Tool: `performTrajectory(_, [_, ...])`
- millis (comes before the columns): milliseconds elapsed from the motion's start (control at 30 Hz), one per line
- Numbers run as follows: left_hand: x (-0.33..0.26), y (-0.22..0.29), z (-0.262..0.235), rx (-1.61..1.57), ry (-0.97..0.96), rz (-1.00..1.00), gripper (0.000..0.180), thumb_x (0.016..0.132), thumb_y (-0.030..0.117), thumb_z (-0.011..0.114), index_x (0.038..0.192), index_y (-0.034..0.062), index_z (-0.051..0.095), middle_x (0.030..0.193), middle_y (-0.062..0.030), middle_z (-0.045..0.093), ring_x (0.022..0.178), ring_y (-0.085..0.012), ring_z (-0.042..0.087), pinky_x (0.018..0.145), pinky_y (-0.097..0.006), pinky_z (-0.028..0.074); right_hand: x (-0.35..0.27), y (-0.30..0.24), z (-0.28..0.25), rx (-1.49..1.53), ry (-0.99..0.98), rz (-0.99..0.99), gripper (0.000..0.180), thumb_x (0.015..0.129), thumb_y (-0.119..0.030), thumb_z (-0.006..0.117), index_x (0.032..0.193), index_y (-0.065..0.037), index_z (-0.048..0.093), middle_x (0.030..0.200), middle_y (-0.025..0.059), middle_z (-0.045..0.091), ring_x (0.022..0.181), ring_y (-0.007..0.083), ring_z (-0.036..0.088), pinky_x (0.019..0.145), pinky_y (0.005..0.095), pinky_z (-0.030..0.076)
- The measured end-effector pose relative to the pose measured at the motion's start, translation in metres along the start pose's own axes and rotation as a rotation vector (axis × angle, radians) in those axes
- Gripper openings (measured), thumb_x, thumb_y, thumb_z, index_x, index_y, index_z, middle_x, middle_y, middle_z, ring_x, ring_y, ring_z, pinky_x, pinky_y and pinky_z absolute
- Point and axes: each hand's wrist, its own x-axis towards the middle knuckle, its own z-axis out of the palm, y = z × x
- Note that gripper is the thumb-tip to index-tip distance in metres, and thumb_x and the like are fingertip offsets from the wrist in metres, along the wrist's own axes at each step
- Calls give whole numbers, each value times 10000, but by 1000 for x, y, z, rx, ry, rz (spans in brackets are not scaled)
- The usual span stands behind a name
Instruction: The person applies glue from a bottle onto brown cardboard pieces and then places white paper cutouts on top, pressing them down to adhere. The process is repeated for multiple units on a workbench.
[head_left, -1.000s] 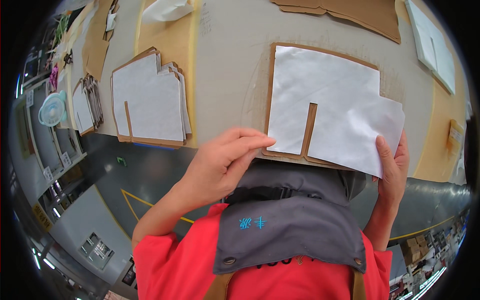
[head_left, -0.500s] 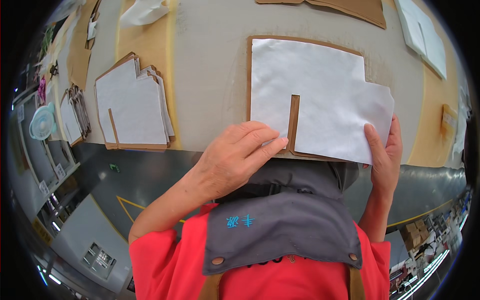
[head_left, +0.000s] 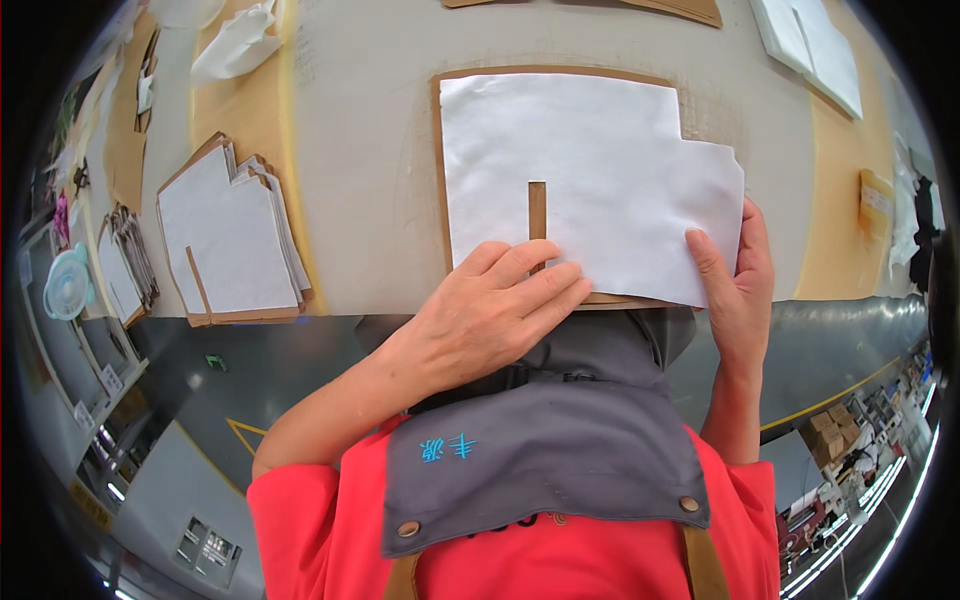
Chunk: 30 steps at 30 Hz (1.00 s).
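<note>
A white sheet with a stepped upper right corner and a narrow slot lies over a slightly larger brown piece at the table's front edge. The brown shows along the left and top rims and through the slot. My left hand rests with fingers stretched out across the slot's lower end, pressing on the sheet. At the sheet's right edge, my right hand grips it, thumb on top and the other fingers mostly hidden behind or under it. Whether that hand also holds the brown piece I cannot tell.
To the left stands a stack of similar white-and-brown pieces, with another stack beyond it. Brown pieces lie at the far edge, white folded sheets at far right. A pale blue fan-like object sits at far left.
My left hand has shifted from the slot's lower left corner to lie flat across the slot. My right hand keeps its hold. The whole view has shifted slightly.
</note>
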Motion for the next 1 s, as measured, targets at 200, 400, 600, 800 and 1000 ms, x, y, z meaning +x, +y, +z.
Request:
performTrajectory(200, [5, 4, -3, 8, -35, 0, 406, 813, 93, 611, 1214, 78, 676, 1213, -18, 623, 1157, -220, 566, 915, -343, 429, -8, 1, -4, 75, 10, 38, 484, 960, -71, 651, 1393, 12, 450, 1145, 92, 640, 1031, 125, 609, 881, 260, 496])
performTrajectory(400, [25, 4, -5, 2, 64, 37, 470, 788, 78, 626, 1258, 58, 630, 1207, -67, 581, 1165, -210, 541, 910, -328, 422, -15, -8, -17, 25, 28, 109, 534, 952, -45, 654, 1435, -15, 428, 818, -1, 604, 687, 22, 547, 608, 182, 438])
performTrajectory(600, [84, -2, 11, -31, 74, 95, 476, 807, 72, 598, 1279, 15, 601, 1246, -83, 579, 1190, -250, 554, 992, -382, 442, -18, -1, -19, 48, 58, 133, 541, 941, -40, 667, 1432, -29, 439, 804, -12, 589, 631, 11, 510, 565, 179, 422])
performTrajectory(800, [110, -5, 32, -15, 83, 119, 444, 831, 90, 583, 1268, 11, 591, 1242, -93, 563, 1205, -257, 539, 1012, -384, 447, -18, 2, -21, -5, 67, 148, 548, 932, -37, 677, 1431, -51, 451, 815, -7, 593, 621, 13, 507, 568, 183, 430])
performTrajectory(1000, [115, -1, 34, -51, 120, 125, 418, 830, 92, 593, 1243, 25, 605, 1211, -99, 578, 1195, -257, 545, 990, -387, 464, -23, 5, -27, -46, 112, 127, 519, 935, -55, 671, 1414, -46, 472, 825, 2, 605, 599, 16, 496, 564, 185, 428])
